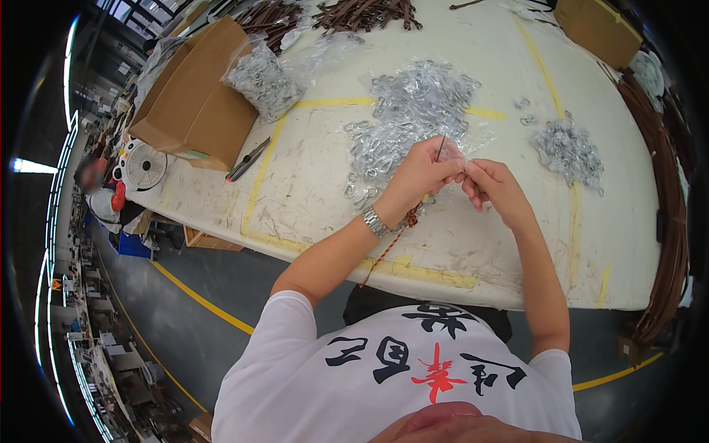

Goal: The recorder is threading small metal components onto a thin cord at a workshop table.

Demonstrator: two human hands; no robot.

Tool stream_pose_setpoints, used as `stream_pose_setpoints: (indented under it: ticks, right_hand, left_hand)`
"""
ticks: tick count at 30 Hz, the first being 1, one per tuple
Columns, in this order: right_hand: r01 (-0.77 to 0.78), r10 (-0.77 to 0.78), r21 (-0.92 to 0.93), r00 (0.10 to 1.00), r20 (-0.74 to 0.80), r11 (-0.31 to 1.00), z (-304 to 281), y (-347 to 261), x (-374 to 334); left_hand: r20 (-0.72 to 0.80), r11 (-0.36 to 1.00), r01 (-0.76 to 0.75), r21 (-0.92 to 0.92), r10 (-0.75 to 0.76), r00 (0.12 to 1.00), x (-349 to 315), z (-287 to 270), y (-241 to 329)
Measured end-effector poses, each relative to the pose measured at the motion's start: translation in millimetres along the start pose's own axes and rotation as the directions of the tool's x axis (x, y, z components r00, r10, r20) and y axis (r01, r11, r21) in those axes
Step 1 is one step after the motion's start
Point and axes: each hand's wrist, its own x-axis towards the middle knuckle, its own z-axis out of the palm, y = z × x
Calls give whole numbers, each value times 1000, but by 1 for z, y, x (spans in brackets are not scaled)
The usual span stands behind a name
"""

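Observation:
My left hand (421, 173) and my right hand (491, 184) meet over the white table (310, 199), fingertips pinched together. The left fingers grip a thin dark cord (441, 148) that sticks up from them; a reddish-brown cord (388, 251) hangs from under the left wrist, past the table edge. The right fingertips pinch at the same spot; the small piece between them is hidden. Just beyond the hands lies a heap of small silver metal rings on clear plastic (410, 118). A metal watch is on my left wrist.
A second pile of silver rings (569, 151) lies at right. A plastic bag of metal parts (262, 77) leans on a cardboard box (196, 100) at left, with a dark pen-like tool (247, 159) beside it. Brown straps (362, 13) lie at the far edge. A person (100, 196) sits far left.

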Motion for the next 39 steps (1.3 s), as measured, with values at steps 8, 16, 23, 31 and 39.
stream_pose_setpoints:
  ticks: [8,16,23,31,39]
  right_hand:
    - [-399,43,645,868,494,652,-25,19,10]
    - [-254,73,540,940,334,802,-14,15,8]
    - [-29,19,183,998,54,983,-2,6,1]
    - [47,-43,138,999,-31,989,-4,-4,5]
    - [32,-28,25,993,-116,999,-2,8,1]
  left_hand:
    - [144,928,-257,268,225,964,-3,4,14]
    - [82,916,-223,334,208,975,0,2,11]
    - [-118,973,-157,169,178,977,7,-7,7]
    - [-98,989,-78,129,91,991,6,-38,16]
    - [274,785,-335,520,218,937,-5,2,15]
